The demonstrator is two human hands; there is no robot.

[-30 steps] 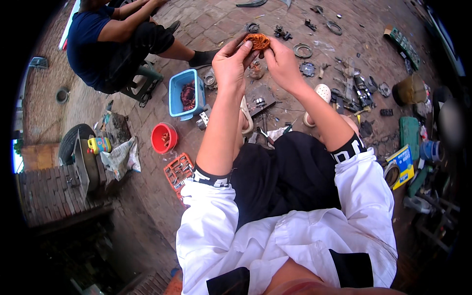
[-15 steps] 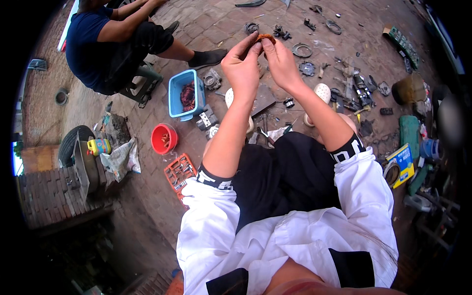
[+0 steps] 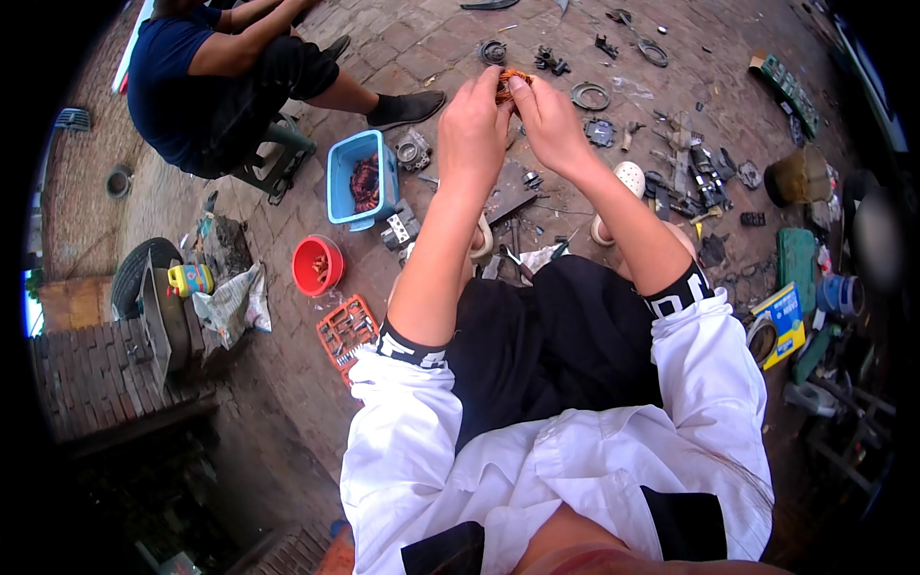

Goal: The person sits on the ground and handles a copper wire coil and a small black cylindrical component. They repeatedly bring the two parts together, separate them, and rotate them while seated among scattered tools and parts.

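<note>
A small coil of copper wire (image 3: 514, 80) is held out in front of me between both hands, well above the ground. My left hand (image 3: 471, 125) grips it from the left, with the back of the hand covering most of its fingers. On the right side my right hand (image 3: 546, 115) pinches the same coil, thumb on top. Below and left of them stands a light blue plastic basin (image 3: 335, 196) with dark red wire windings (image 3: 366, 184) in it. Closer to me, a red bucket (image 3: 299, 270) holds orange-brown pieces that I cannot make out.
An orange socket-tool case (image 3: 347, 331) lies open near my left elbow. Metal parts (image 3: 704, 172) are scattered across the brick paving at right, with a metal ring (image 3: 589, 96) ahead. A person (image 3: 177, 91) sits on a stool (image 3: 278, 158) at far left.
My left hand has rolled over the coil, so the back of the hand now shows and its fingers are more hidden. My right hand keeps its pinch, nearly in place.
</note>
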